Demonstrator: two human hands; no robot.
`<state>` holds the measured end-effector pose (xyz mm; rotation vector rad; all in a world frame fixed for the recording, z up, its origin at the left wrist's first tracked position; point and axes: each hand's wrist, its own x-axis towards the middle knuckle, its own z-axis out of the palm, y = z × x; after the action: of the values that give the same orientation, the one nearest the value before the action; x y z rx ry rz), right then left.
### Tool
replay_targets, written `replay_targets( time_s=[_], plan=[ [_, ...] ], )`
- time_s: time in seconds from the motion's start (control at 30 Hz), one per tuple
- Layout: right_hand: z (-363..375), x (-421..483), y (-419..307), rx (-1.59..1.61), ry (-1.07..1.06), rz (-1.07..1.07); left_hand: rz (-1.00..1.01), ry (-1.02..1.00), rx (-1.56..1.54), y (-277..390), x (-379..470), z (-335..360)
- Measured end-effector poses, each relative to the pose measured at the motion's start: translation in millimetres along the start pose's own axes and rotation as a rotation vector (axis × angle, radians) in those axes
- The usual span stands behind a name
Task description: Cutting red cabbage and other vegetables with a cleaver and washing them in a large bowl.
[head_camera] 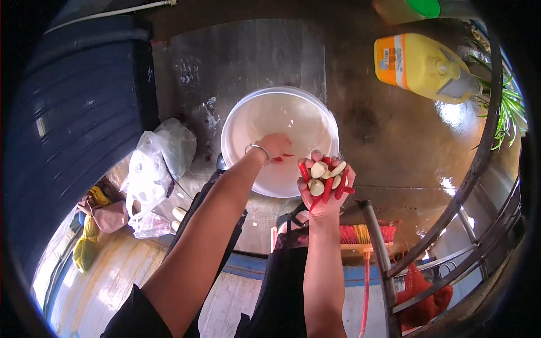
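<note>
A round white plastic bucket [235, 110] with cloudy water stands on the floor between my feet. My left hand [274, 145] reaches down into it, under or at the water, with a bangle on the wrist; its fingers are blurred and partly hidden. Bits of red chili pepper [288, 155] show beside those fingers. Palm up at the bucket's near right rim, my right hand [325, 186] is cupped around a heap of red chili peppers [328, 190] and peeled garlic cloves [319, 170].
White plastic bags [148, 169] lie left of the bucket, by a dark ribbed object. A yellow plastic jug [422, 67] lies at upper right, near a green plant [507, 114]. A broom [365, 234] and curved metal railing [477, 169] stand at right; a red mesh bag [416, 295] is behind.
</note>
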<state>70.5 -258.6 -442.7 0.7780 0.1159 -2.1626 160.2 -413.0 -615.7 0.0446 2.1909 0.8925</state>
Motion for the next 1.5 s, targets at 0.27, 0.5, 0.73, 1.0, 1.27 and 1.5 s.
replay_targets(
  time_s=[0.27, 0.5, 0.73, 1.0, 1.27, 1.5],
  plan=[
    [-11, -30, -13, 0.042, 0.133, -0.04, -0.316, -0.239, -0.058, 84, -36, -34],
    [20, -44, -15, 0.042, 0.15, -0.096, -0.159, -0.094, 0.067, 111, -76, -51],
    [21, -53, -25, -0.023, -0.047, -0.104, -0.068, -0.003, 0.044, 118, -91, -56],
    [32, -56, -28, 0.134, 0.152, -0.17, 0.01, 0.024, -0.076, 109, -86, -53],
    [19, -53, -36, 0.069, -0.135, -0.152, -0.446, 0.388, -1.192, 86, -38, -93],
    [2, -36, -43, 0.049, -0.274, -0.171, -0.856, 0.688, -0.828, 35, 71, -62]
  ],
)
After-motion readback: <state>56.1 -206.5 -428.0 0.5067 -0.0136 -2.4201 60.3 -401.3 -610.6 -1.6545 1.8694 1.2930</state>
